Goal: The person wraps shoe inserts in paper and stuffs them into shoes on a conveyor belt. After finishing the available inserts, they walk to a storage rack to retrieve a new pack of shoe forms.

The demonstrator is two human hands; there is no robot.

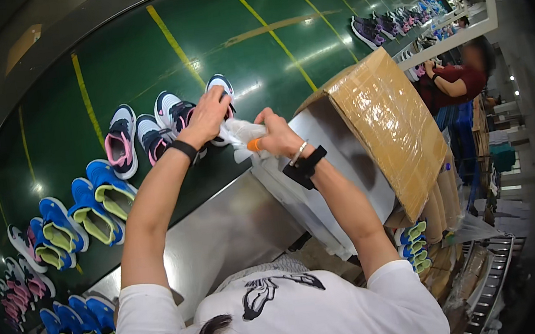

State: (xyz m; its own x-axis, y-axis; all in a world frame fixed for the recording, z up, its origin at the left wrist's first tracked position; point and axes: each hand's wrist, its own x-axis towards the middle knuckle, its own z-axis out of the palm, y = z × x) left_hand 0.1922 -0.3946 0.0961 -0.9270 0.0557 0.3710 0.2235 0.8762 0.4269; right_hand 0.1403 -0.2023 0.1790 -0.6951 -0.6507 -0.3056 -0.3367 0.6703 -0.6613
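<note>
My left hand (207, 116) reaches over a white and navy sneaker (219, 82) with its fingers bent onto the shoe's opening, which they partly hide. Close by on the right, my right hand (279, 136) grips a crumpled white wad (245, 130), thin paper or plastic. Something small and orange (254, 145) shows at its fingers; its kind is unclear. To the left of my left hand stand more sneakers of the same look, among them one with a pink lining (121, 144).
Blue sneakers with lime linings (97, 209) stand farther left on the green conveyor belt (137, 63). An open taped carton (388, 127) stands right of my right hand. Dark purple shoes (383, 27) sit at the far right, near a person in a dark red top (469, 81).
</note>
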